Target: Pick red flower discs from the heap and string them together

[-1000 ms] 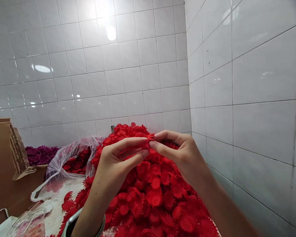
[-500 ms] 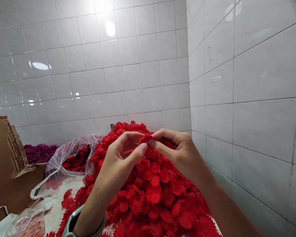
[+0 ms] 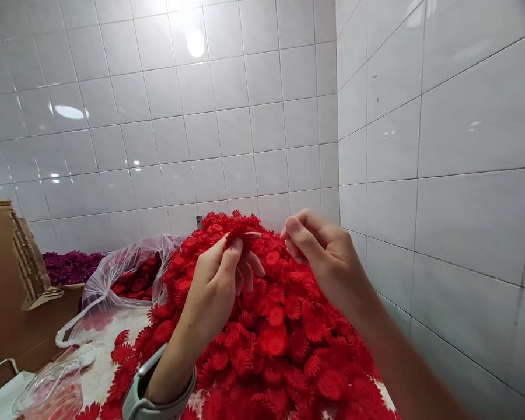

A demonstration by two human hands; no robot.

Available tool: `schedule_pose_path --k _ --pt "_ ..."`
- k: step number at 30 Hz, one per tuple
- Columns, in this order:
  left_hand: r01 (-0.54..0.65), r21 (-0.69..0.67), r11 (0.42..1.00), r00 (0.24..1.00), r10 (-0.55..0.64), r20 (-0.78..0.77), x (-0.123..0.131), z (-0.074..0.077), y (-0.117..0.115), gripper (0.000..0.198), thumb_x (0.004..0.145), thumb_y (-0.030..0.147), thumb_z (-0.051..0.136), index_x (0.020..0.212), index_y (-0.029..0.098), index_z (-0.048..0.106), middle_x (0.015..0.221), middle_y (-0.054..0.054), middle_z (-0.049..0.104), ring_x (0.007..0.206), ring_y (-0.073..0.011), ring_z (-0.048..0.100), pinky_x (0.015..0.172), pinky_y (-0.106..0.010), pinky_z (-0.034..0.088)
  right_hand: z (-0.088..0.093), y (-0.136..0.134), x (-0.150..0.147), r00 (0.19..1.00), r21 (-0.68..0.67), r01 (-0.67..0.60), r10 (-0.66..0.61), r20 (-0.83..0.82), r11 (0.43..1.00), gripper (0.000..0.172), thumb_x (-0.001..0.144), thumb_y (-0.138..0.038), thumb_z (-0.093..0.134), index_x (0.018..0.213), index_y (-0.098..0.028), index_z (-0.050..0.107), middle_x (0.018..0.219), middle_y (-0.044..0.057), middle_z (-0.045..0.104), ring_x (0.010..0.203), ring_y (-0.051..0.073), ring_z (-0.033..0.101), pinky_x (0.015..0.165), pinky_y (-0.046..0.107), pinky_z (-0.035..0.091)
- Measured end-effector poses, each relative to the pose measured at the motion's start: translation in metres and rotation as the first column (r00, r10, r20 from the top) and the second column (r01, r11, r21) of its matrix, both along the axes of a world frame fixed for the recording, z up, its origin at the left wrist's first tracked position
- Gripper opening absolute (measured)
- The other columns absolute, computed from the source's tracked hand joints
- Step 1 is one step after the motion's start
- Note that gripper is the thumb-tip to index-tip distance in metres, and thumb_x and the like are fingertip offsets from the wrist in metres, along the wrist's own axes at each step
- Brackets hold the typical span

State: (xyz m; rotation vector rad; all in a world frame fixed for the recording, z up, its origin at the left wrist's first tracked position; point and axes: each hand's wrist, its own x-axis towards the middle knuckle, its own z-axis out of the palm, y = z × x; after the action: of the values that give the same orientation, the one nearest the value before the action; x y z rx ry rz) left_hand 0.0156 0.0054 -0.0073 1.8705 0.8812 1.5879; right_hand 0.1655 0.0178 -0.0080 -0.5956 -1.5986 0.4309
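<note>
A red artificial flower head [image 3: 241,234] with thin fringed petals is pinched between the thumb and fingers of my left hand [image 3: 221,271]. The other fingers of that hand hang loosely below it. My right hand [image 3: 321,242] is a little to the right, apart from the flower, its thumb pressed against the bent forefinger. Whatever may be between those fingertips is too small or hidden to make out. Under both hands lies a tall heap of similar red flower heads [image 3: 273,338], some showing their round flat middles.
Left of the heap, a clear plastic bag [image 3: 98,286] holds darker red flowers. Behind it are purple flowers [image 3: 72,267]. A cardboard box [image 3: 9,262] stands at the far left, above a clear plastic container [image 3: 48,385]. Tiled walls [image 3: 262,134] rise behind and at right.
My hands have come apart. The flower has stayed in my left hand, which has moved slightly left, while my right hand has let go of it and drawn away to the right and up.
</note>
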Motion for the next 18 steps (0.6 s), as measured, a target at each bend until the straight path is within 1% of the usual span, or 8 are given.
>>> schedule_pose_path --k 2,4,6,10,12,14,16,18 --pt "-0.059 -0.007 0.998 0.998 0.059 -0.007 -0.0008 0.0007 0.0006 0.033 0.088 0.037 0.043 0.065 0.017 0.057 0.044 0.003 0.053 0.038 -0.0086 0.043 0.040 -0.020 0.032 -0.0003 0.0005 -0.0014 1.000 -0.002 -0.015 0.015 0.002 1.000 0.035 0.091 -0.043 0.045 0.065 -0.020 0.042 0.055 -0.005 0.033 0.049 0.008 0.029 0.043 0.021 0.026" --pt "-0.111 -0.001 0.994 0.993 0.111 -0.042 -0.0020 0.0011 0.0011 0.043 0.087 0.038 0.045 0.049 0.018 0.048 0.035 0.004 0.045 0.036 -0.0074 0.039 0.040 -0.020 0.031 -0.0007 0.0008 -0.0032 0.999 -0.006 -0.031 0.031 0.008 0.999 0.035 0.091 -0.042 0.044 0.064 -0.020 0.042 0.054 -0.005 0.033 0.049 0.008 0.029 0.043 0.021 0.026" --pt "-0.126 0.014 0.992 0.990 0.127 -0.066 -0.0031 0.0012 0.0021 0.050 0.087 0.037 0.045 0.041 0.019 0.041 0.032 0.004 0.038 0.034 -0.0064 0.035 0.040 -0.021 0.029 -0.0007 0.0009 -0.0046 0.999 -0.014 -0.046 0.046 0.010 0.999 0.034 0.091 -0.042 0.045 0.064 -0.020 0.042 0.054 -0.005 0.033 0.049 0.009 0.029 0.044 0.022 0.026" --pt "-0.052 -0.049 0.997 0.995 0.047 -0.083 -0.0045 0.0008 0.0043 0.055 0.084 0.040 0.048 0.035 0.020 0.032 0.031 0.005 0.032 0.030 -0.0050 0.030 0.036 -0.021 0.025 -0.0004 0.0016 -0.0045 0.997 -0.036 -0.081 0.081 0.006 0.996 0.034 0.090 -0.040 0.046 0.063 -0.020 0.042 0.055 -0.005 0.032 0.050 0.009 0.028 0.044 0.022 0.026" --pt "-0.019 -0.078 0.997 0.996 0.012 -0.089 -0.0052 0.0012 0.0042 0.057 0.083 0.041 0.049 0.033 0.020 0.031 0.029 0.005 0.032 0.029 -0.0047 0.029 0.036 -0.021 0.026 -0.0003 0.0020 -0.0036 0.996 -0.045 -0.093 0.093 -0.001 0.995 0.033 0.089 -0.038 0.047 0.063 -0.020 0.042 0.055 -0.005 0.032 0.051 0.009 0.028 0.044 0.022 0.026" --pt "0.029 -0.079 0.996 0.996 -0.035 -0.080 -0.0063 0.0020 0.0034 0.050 0.084 0.038 0.047 0.038 0.018 0.043 0.033 0.003 0.042 0.034 -0.0066 0.038 0.039 -0.020 0.032 -0.0003 0.0023 -0.0027 0.996 -0.040 -0.090 0.090 -0.014 0.995 0.031 0.089 -0.036 0.049 0.063 -0.020 0.043 0.055 -0.006 0.033 0.050 0.008 0.029 0.044 0.022 0.027" --pt "0.091 -0.069 0.993 0.994 -0.095 -0.056 -0.0078 0.0031 0.0032 0.034 0.084 0.032 0.045 0.056 0.016 0.058 0.047 0.000 0.057 0.045 -0.0103 0.051 0.045 -0.020 0.039 -0.0005 0.0024 -0.0020 0.997 -0.020 -0.078 0.078 -0.024 0.997 0.030 0.088 -0.034 0.050 0.062 -0.020 0.044 0.055 -0.006 0.034 0.050 0.008 0.030 0.044 0.022 0.027" --pt "0.109 -0.051 0.993 0.993 -0.110 -0.029 -0.0093 0.0039 0.0042 0.025 0.083 0.028 0.043 0.072 0.016 0.062 0.055 0.000 0.063 0.051 -0.0123 0.056 0.048 -0.021 0.042 -0.0007 0.0026 -0.0019 0.997 -0.003 -0.072 0.071 -0.021 0.997 0.029 0.088 -0.032 0.050 0.062 -0.019 0.044 0.054 -0.006 0.035 0.050 0.008 0.030 0.044 0.021 0.027"
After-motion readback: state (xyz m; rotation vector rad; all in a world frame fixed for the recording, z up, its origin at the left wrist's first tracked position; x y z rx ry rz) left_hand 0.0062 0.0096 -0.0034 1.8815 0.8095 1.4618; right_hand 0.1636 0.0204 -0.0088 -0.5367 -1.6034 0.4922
